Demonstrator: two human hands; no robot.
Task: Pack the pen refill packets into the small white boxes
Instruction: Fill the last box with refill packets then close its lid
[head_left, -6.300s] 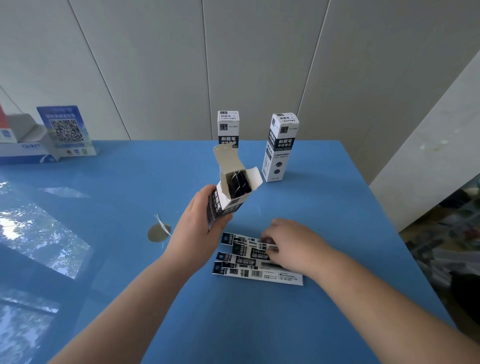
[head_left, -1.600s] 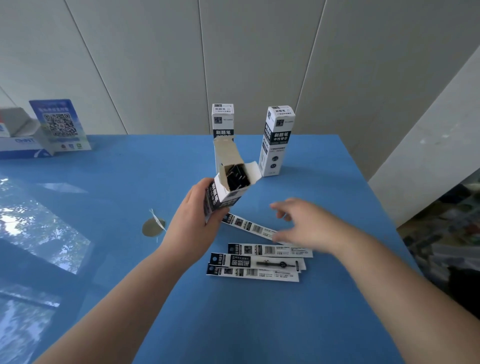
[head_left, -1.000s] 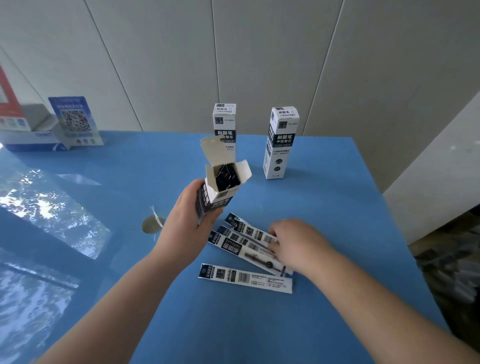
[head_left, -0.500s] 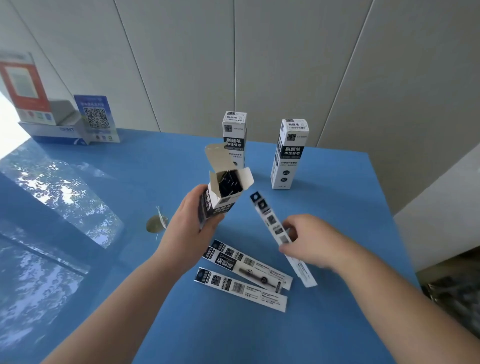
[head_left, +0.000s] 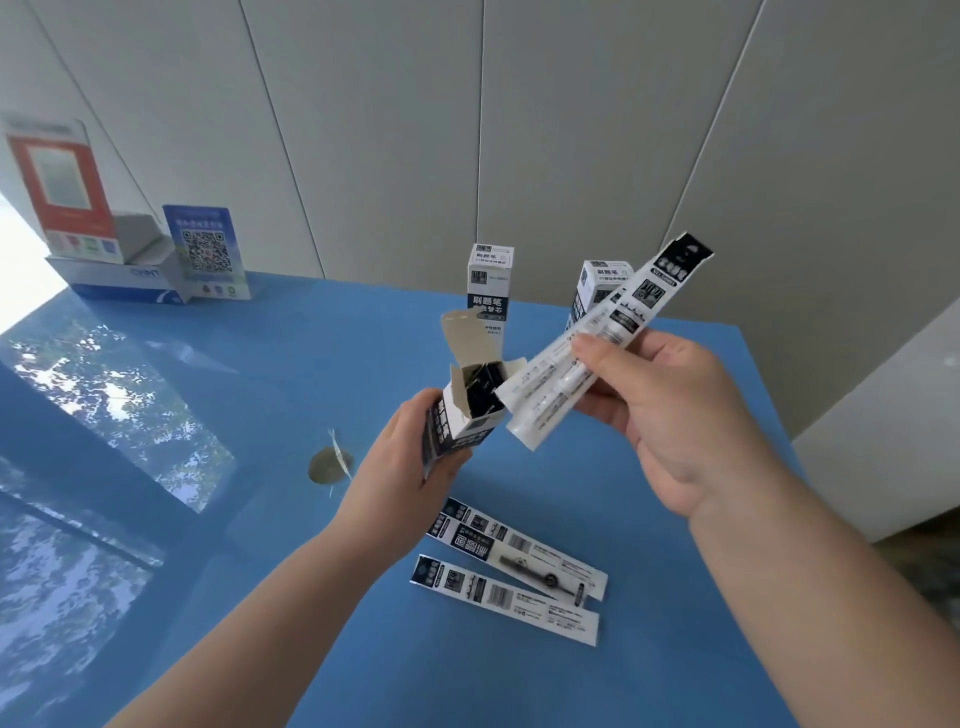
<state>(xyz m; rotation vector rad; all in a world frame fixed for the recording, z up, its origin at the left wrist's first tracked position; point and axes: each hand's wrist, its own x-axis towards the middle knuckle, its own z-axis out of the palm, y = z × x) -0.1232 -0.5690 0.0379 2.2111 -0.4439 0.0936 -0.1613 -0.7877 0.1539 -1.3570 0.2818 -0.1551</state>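
Glossy blue table (head_left: 649, 675); left grip (head_left: 400, 467) around open cardboard box (head_left: 462, 415), right grip (head_left: 670, 410) pinching flat packet (head_left: 597, 343).

Open white box (head_left: 470, 415) tilted, held packet (head_left: 597, 345) slanting beside its mouth — two packets (head_left: 511, 569) flat

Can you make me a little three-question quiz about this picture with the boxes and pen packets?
1. True or false: the open box stands on the table.
2. How many closed boxes stand at the back? A) one B) two C) four
3. Which of the hands holds a refill packet?

Key:
1. False; the left hand holds it up.
2. B: one and another.
3. The right hand; more packets lie on the table.
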